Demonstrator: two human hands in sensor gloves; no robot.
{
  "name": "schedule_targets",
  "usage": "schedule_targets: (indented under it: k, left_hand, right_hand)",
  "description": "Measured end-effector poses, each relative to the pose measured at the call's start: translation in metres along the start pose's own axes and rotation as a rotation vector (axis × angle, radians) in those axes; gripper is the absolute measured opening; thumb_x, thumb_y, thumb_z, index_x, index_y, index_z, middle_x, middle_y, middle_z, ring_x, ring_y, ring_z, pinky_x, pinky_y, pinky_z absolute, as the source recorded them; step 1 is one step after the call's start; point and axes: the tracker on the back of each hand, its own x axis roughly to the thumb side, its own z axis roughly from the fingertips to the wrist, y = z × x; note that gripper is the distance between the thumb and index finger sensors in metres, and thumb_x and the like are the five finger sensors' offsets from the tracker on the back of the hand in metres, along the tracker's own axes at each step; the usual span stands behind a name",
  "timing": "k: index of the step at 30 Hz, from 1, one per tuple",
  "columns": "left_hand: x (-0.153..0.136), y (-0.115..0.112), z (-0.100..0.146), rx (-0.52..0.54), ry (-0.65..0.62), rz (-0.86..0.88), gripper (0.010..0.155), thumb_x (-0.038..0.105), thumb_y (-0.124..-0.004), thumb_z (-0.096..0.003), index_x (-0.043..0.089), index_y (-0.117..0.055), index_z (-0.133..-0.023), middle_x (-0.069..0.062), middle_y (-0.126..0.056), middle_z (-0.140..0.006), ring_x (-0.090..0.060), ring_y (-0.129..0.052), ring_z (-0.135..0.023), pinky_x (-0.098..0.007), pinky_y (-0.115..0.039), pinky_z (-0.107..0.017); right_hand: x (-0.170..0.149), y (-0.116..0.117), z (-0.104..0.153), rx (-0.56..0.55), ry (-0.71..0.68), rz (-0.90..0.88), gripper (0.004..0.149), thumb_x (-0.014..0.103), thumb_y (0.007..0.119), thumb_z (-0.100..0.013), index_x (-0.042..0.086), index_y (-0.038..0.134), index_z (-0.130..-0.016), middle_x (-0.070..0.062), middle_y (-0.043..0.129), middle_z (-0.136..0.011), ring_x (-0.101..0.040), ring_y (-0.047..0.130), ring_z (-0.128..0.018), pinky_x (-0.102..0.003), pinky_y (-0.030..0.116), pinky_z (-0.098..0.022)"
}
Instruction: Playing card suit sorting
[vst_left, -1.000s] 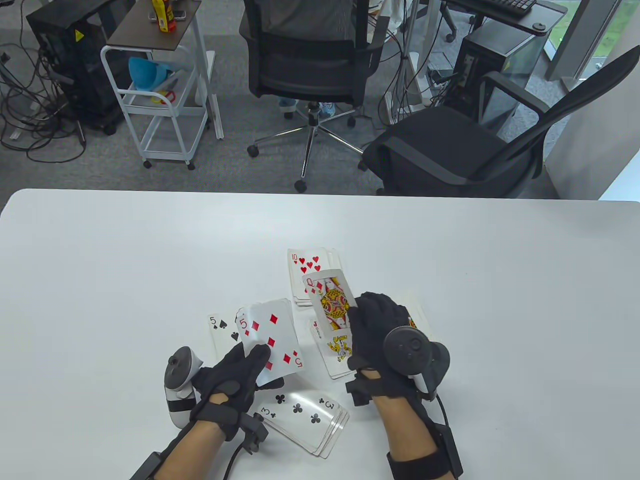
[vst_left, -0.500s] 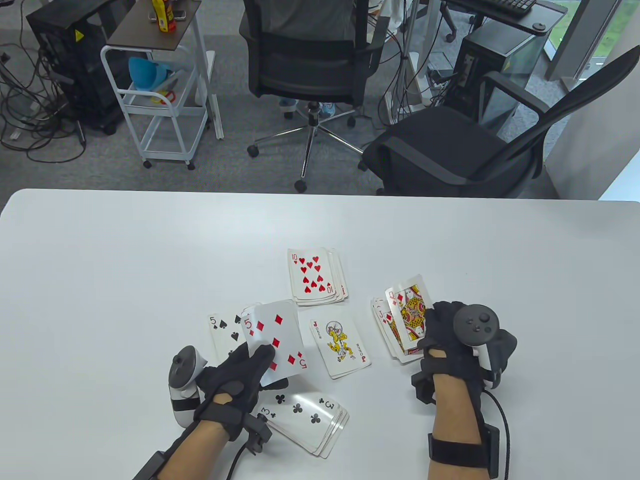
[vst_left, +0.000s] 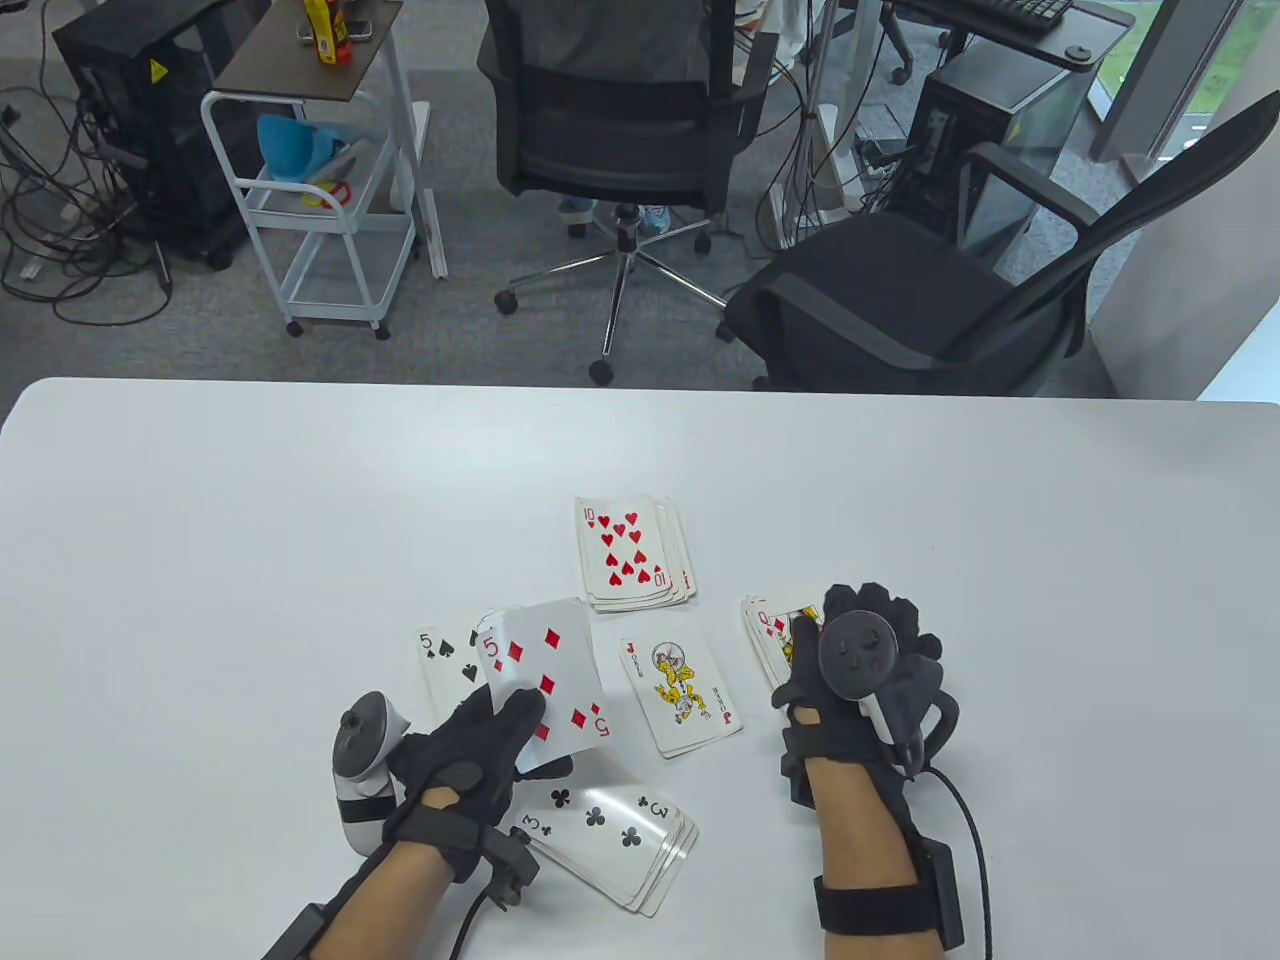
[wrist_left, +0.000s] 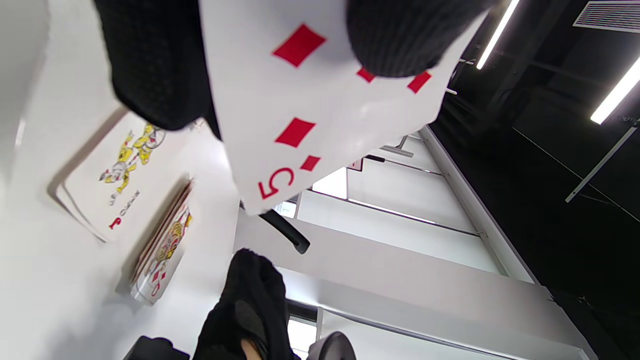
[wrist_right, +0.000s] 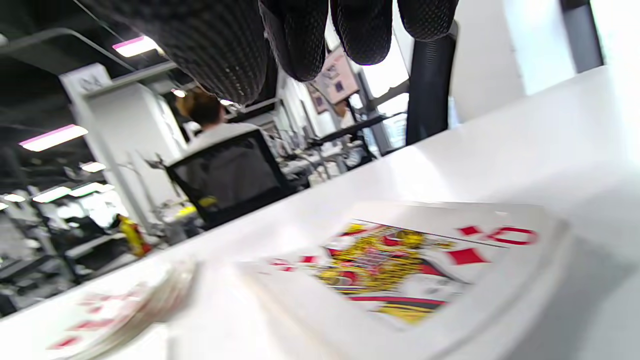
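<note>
I see a wide, smooth white desk (vst_left: 300, 520) with rounded corners. On its near half lie five groups of glossy rectangular playing cards, face up.

My left hand (vst_left: 470, 745), in a black knit glove, grips a held stack (vst_left: 545, 680) with the five of diamonds on top. The thumb presses across the card face and the fingers (wrist_left: 155, 65) curl behind it. The stack is tilted up off the desk, above the spade pile (vst_left: 440, 665), which shows a five.

My right hand (vst_left: 865, 665), in a matching glove, hovers palm down over the diamond pile (vst_left: 775, 640). Its fingers (wrist_right: 300, 35) hang loosely, just above the cards, holding nothing. The right wrist view shows a queen of diamonds lying flat on top of that pile.

The heart pile (vst_left: 630, 555), topped by a ten, sits farthest from me, slightly fanned. The club pile (vst_left: 610, 835), topped by a three, lies nearest, angled and fanned at its edge. A small joker pile (vst_left: 680, 695) rests between my hands.
</note>
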Motion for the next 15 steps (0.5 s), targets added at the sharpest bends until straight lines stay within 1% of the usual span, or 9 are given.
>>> schedule_targets:
  k: [2,4,6,9,12,15]
  left_hand:
    - [0.000,0.000,0.000,0.002,0.000,0.000,0.049,0.045,-0.078,-0.0541,0.023,-0.073,-0.097,-0.001,-0.091,-0.091,-0.027,-0.100,-0.075,-0.039,-0.094,-0.048]
    - [0.000,0.001,0.001,0.006,-0.001,-0.003,0.049,0.045,-0.078,-0.0542,0.022,-0.073,-0.097,-0.001,-0.091,-0.091,-0.027,-0.100,-0.075,-0.039,-0.093,-0.048]
    - [0.001,0.003,0.001,0.011,-0.001,-0.003,0.049,0.044,-0.078,-0.0541,0.022,-0.073,-0.097,-0.001,-0.091,-0.090,-0.027,-0.100,-0.075,-0.039,-0.094,-0.048]
    - [0.000,0.005,0.000,0.023,0.000,-0.011,0.048,0.044,-0.078,-0.0539,0.022,-0.074,-0.097,-0.001,-0.092,-0.090,-0.027,-0.100,-0.075,-0.039,-0.094,-0.047]
    - [-0.001,0.005,0.000,0.025,0.002,-0.021,0.048,0.044,-0.079,-0.0538,0.023,-0.075,-0.096,0.000,-0.092,-0.090,-0.027,-0.101,-0.075,-0.039,-0.094,-0.047]
    - [-0.001,0.005,0.000,0.027,-0.002,-0.026,0.048,0.044,-0.079,-0.0535,0.023,-0.075,-0.096,0.000,-0.093,-0.089,-0.026,-0.101,-0.074,-0.039,-0.094,-0.047]
  right_hand:
    - [0.011,-0.001,0.006,-0.013,-0.077,-0.072,0.053,0.042,0.077,-0.057,0.013,0.064,-0.100,-0.022,0.050,-0.110,-0.052,0.039,-0.103,-0.076,0.028,-0.067]
    - [0.025,-0.002,0.014,-0.066,-0.159,-0.173,0.052,0.044,0.076,-0.056,0.013,0.068,-0.097,-0.022,0.054,-0.109,-0.052,0.042,-0.102,-0.075,0.030,-0.066]
    - [0.040,-0.004,0.023,-0.084,-0.234,-0.228,0.052,0.047,0.075,-0.056,0.013,0.070,-0.096,-0.021,0.057,-0.108,-0.052,0.044,-0.102,-0.075,0.031,-0.067]
    - [0.056,-0.004,0.034,-0.082,-0.321,-0.289,0.052,0.047,0.074,-0.056,0.013,0.071,-0.095,-0.021,0.058,-0.107,-0.051,0.045,-0.102,-0.075,0.032,-0.067]
    - [0.066,-0.001,0.041,-0.054,-0.369,-0.334,0.051,0.048,0.074,-0.056,0.013,0.071,-0.094,-0.021,0.059,-0.107,-0.051,0.046,-0.102,-0.075,0.032,-0.067]
    - [0.075,0.002,0.048,-0.036,-0.401,-0.305,0.052,0.048,0.074,-0.056,0.013,0.072,-0.094,-0.021,0.060,-0.107,-0.052,0.047,-0.101,-0.075,0.033,-0.067]
